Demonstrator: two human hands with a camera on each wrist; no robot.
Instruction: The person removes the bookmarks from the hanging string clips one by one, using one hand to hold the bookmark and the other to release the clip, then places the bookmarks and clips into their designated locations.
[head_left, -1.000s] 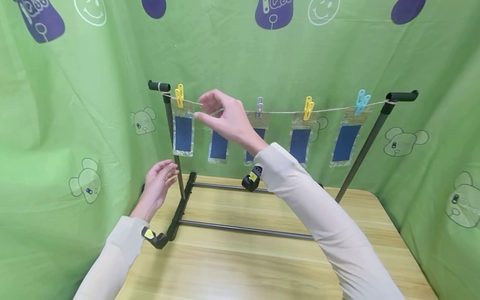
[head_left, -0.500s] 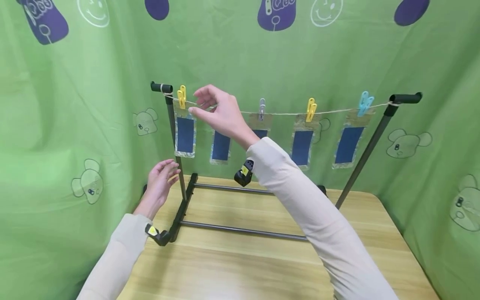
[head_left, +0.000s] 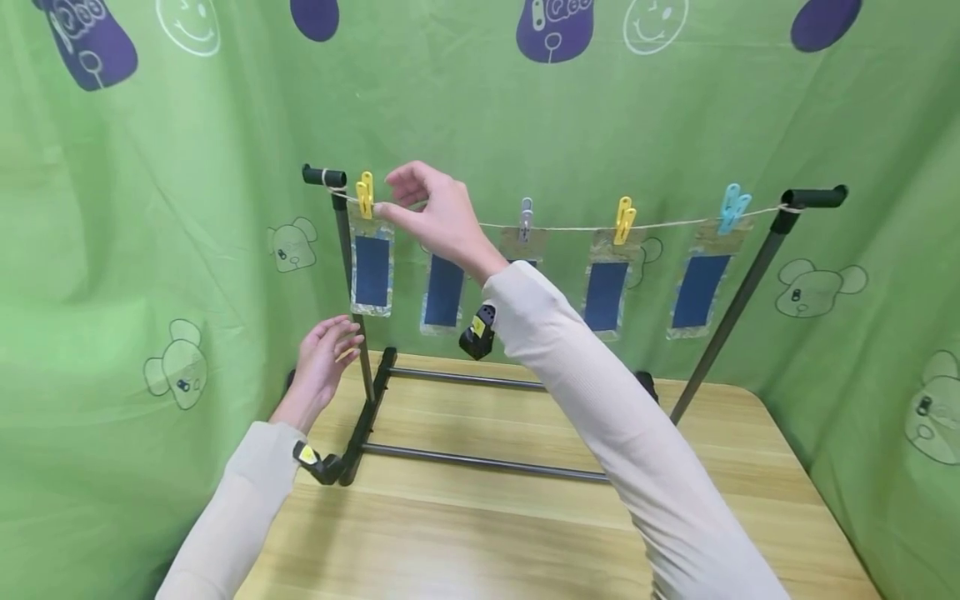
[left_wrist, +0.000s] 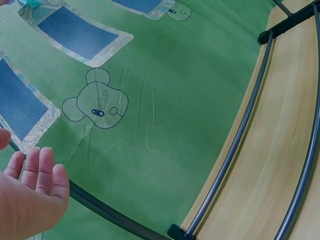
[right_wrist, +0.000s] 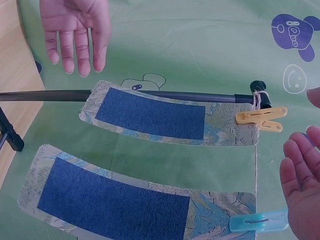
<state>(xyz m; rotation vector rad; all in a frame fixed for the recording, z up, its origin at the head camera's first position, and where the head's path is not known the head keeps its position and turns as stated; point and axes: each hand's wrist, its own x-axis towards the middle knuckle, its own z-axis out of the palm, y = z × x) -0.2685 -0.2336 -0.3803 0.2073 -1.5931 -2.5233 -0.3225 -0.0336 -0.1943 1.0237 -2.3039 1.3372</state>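
A person's right hand (head_left: 431,212) reaches up to a string (head_left: 570,226) stretched across a black rack (head_left: 360,417) on a wooden counter (head_left: 525,517). Its grip is released, fingers relaxed, the fingertips (head_left: 378,208) just beside a yellow clothespin (head_left: 365,195) at the hand's 9 o'clock. That pin holds a blue-centred fabric strip (head_left: 371,271), which hangs at the hand's 7 o'clock. The left hand (head_left: 324,358), also released and holding nothing, hovers at 6 o'clock of the strip, beside the rack's upright post (head_left: 351,275)
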